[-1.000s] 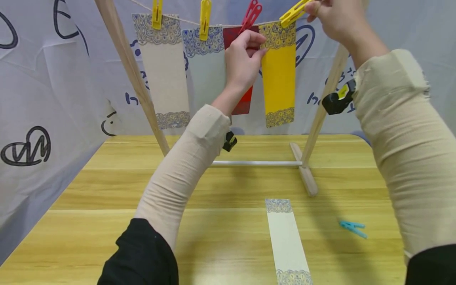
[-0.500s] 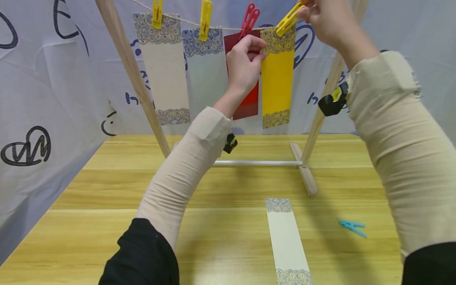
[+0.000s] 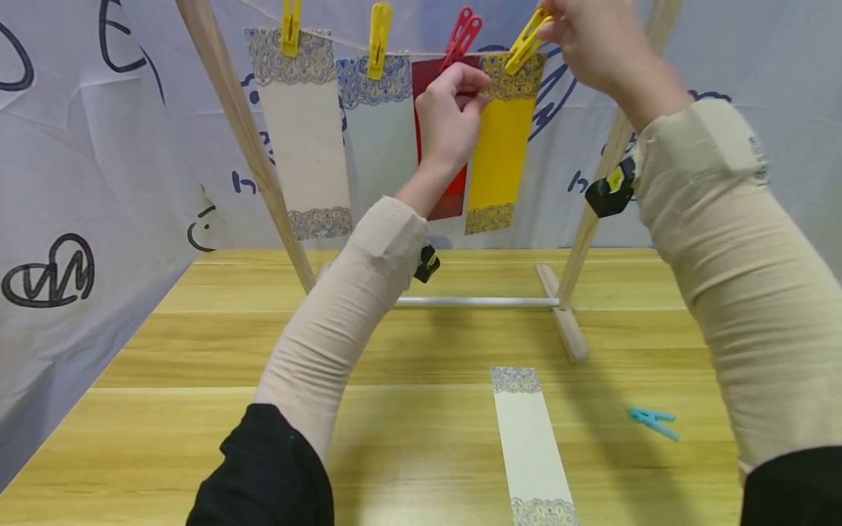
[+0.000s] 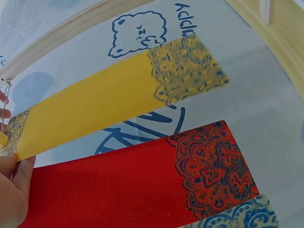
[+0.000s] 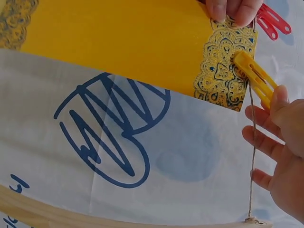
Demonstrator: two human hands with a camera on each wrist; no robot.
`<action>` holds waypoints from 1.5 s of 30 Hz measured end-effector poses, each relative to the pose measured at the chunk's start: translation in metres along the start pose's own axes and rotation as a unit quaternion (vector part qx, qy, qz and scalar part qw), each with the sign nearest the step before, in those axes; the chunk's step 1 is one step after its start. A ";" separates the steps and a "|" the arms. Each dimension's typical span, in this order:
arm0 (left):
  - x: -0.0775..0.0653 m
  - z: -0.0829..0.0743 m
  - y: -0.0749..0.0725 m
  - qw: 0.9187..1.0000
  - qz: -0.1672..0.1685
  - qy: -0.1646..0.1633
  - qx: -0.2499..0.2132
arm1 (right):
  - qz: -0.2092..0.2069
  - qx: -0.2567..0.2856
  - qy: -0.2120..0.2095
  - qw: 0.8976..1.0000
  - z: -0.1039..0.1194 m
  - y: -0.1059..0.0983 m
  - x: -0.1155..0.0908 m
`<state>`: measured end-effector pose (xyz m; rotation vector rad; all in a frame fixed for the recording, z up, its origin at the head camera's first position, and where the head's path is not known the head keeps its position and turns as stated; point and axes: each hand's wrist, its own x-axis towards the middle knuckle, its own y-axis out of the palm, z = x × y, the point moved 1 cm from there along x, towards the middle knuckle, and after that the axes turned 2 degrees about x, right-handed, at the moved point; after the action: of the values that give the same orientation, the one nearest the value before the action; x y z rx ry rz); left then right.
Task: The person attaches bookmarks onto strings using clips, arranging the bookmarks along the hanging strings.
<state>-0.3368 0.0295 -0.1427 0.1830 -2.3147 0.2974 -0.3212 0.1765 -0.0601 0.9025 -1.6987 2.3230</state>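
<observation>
My left hand [image 3: 450, 120] pinches the upper left edge of a yellow paper strip [image 3: 500, 146] with patterned ends. At the strip's top, my right hand [image 3: 595, 44] grips a yellow clothespin [image 3: 526, 45] by its handles. In the right wrist view, this clothespin's tip lies over the patterned end, beside the string [image 5: 253, 185]. Just left hangs a red strip [image 4: 114, 187], partly behind my left hand, under a red clothespin [image 3: 463, 35].
A cream strip [image 3: 302, 146] and a pale grey-blue strip [image 3: 378, 139] hang by yellow clothespins from the line between wooden posts [image 3: 240, 139]. On the table [image 3: 197, 438] lie another cream strip [image 3: 531, 446] and a blue clothespin [image 3: 653, 422].
My right hand has shifted left and slightly down with the yellow clothespin. The yellow strip's lower end has swung left, closer to the red strip. My left hand stays nearly in place.
</observation>
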 end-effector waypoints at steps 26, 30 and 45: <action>-0.013 0.014 0.005 0.998 0.017 -0.047 -0.022 | -0.071 0.023 -0.073 0.995 -0.004 -0.005 -0.020; -0.020 0.017 0.004 0.999 0.014 -0.034 -0.015 | -0.087 0.031 -0.077 0.993 -0.009 -0.006 -0.026; -0.047 0.011 0.000 0.999 0.030 -0.005 -0.039 | -0.091 0.066 -0.077 0.991 -0.042 -0.007 -0.066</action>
<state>-0.3121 0.0284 -0.1843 0.0759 -2.3393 0.2359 -0.2806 0.2327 -0.0976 1.2364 -1.4569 2.3176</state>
